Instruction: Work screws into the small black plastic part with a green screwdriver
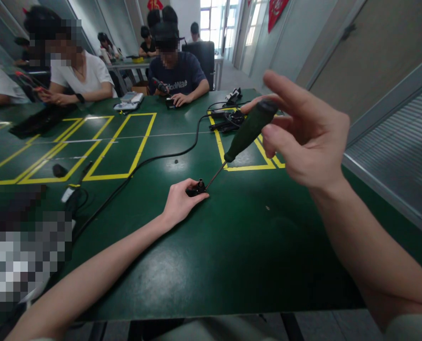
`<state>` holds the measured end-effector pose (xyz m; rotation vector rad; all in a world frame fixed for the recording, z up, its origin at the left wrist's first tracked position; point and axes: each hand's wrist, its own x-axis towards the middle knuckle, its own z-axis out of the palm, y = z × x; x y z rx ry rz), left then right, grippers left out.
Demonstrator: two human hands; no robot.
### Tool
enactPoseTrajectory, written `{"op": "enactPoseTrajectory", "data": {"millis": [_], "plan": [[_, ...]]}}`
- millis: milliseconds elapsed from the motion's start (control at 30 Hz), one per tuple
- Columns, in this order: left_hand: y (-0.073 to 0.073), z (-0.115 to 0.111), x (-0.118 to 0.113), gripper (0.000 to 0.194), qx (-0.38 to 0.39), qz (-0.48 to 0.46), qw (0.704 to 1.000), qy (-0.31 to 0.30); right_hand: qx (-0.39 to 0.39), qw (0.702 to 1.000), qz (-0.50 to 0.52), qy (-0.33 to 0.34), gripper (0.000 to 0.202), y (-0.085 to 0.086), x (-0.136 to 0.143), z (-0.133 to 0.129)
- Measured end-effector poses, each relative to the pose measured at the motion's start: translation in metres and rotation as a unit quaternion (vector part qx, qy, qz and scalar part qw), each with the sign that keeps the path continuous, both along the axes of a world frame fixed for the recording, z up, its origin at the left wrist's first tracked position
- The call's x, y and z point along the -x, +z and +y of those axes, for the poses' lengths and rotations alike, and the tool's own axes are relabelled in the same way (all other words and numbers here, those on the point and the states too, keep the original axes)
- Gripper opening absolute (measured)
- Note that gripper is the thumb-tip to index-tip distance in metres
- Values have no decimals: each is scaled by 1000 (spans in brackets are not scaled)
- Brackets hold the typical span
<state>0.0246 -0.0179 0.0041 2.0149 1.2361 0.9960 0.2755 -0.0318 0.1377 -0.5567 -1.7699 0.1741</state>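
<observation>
Your left hand (pixel 178 202) pinches the small black part (pixel 201 185); from your right hand (pixel 312 142), loosely holding its handle, the screwdriver (pixel 245 135) slants down and left to that part.

The screwdriver (pixel 248 130) has a dark green handle with a blackish end and a thin metal shaft, tilted, its tip down at the small black part (pixel 197 189), which lies low over the green table (pixel 232 246), a short tube standing upright on it.
</observation>
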Motion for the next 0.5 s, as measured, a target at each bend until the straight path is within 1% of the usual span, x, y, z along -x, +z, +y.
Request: {"op": "enactPoseTrajectory", "data": {"millis": [100,200,267,300,400,433,500], "plan": [[1,0,0,24,6,0,1000,2,6,1000,7,20,44,1,1,-1],[1,0,0,23,9,0,1000,1,-29,999,29,-21,45,0,3,0],[1,0,0,23,8,-2,1000,-1,-34,998,28,-46,45,0,3,1],[0,0,0,23,7,-3,1000,-1,-26,998,24,-46,46,0,2,1],[-1,1,0,24,7,-4,1000,-3,9,1000,7,-19,46,-1,0,1],[-1,1,0,24,8,-4,1000,-4,13,1000,1,-14,43,-1,0,1],[-1,1,0,24,8,-3,1000,-3,3,1000,-10,-25,39,0,0,0]]}}
